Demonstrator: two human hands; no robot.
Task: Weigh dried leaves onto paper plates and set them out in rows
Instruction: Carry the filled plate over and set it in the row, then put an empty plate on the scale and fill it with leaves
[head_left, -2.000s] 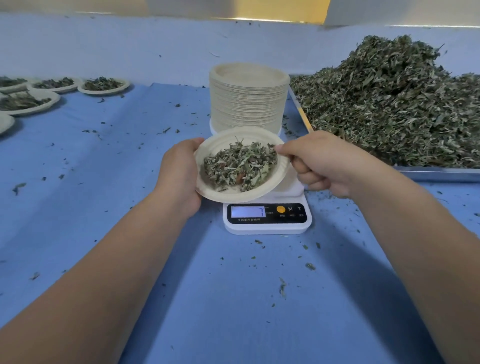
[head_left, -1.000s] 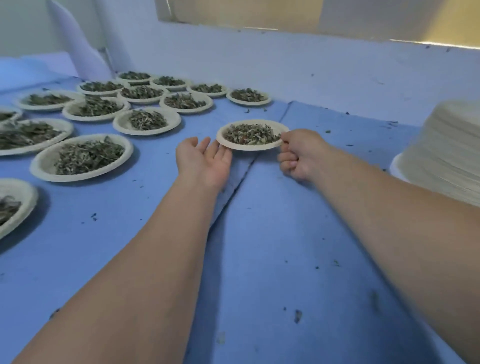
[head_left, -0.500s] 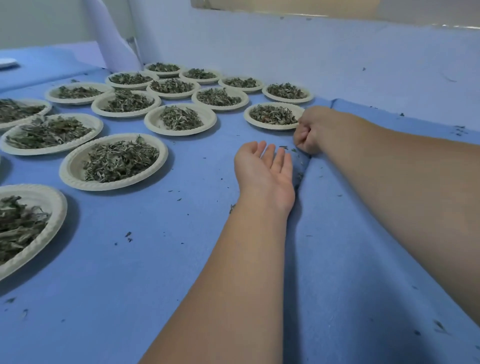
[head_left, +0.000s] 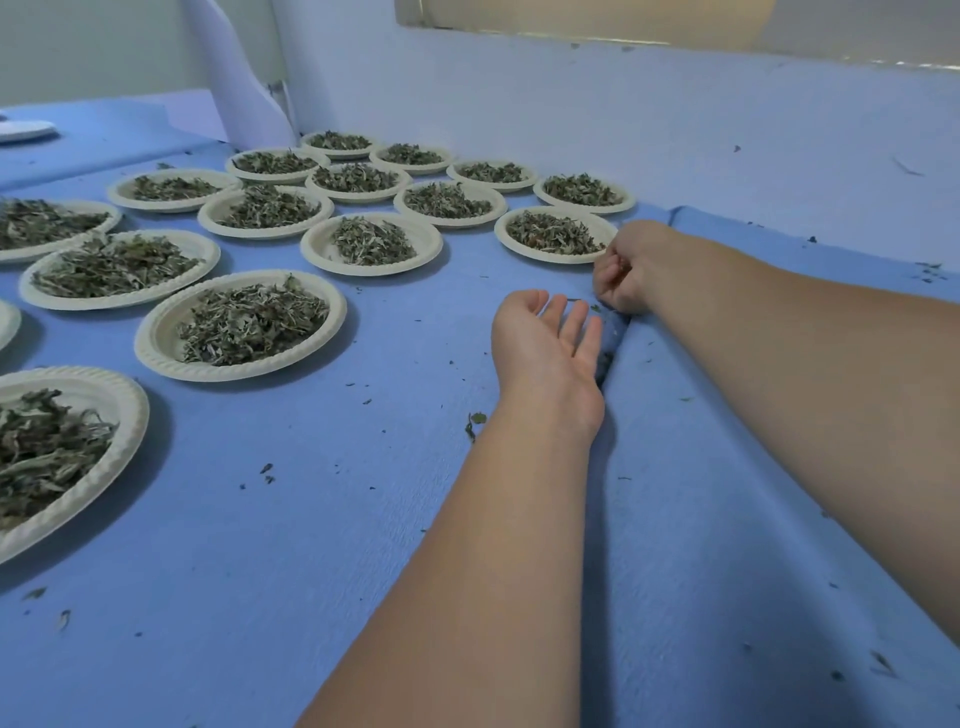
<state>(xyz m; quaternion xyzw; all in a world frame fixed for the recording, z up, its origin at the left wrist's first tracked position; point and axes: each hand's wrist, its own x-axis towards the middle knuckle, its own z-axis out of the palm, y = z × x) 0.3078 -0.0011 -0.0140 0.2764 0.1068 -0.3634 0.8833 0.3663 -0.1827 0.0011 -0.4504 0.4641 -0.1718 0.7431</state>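
Note:
The newest paper plate (head_left: 550, 258) of dried leaves (head_left: 553, 232) sits on the blue cloth at the right end of a row. My right hand (head_left: 623, 270) lies just right of its rim, fingers curled into a loose fist; nothing shows in it and it is off the plate. My left hand (head_left: 545, 353) rests on the cloth below, palm up with fingers relaxed and empty. Several more filled plates (head_left: 371, 244) stand in rows to the left.
A raised fold in the blue cloth (head_left: 615, 364) runs toward me between my arms. Leaf crumbs (head_left: 475, 421) are scattered on the cloth. A blue-covered wall (head_left: 675, 130) stands behind the rows. A white plate (head_left: 21, 130) lies far left.
The filled plate went from the scale to the right end of the row. My right hand let go of its rim and stays curled beside it; my left hand drew back, palm up.

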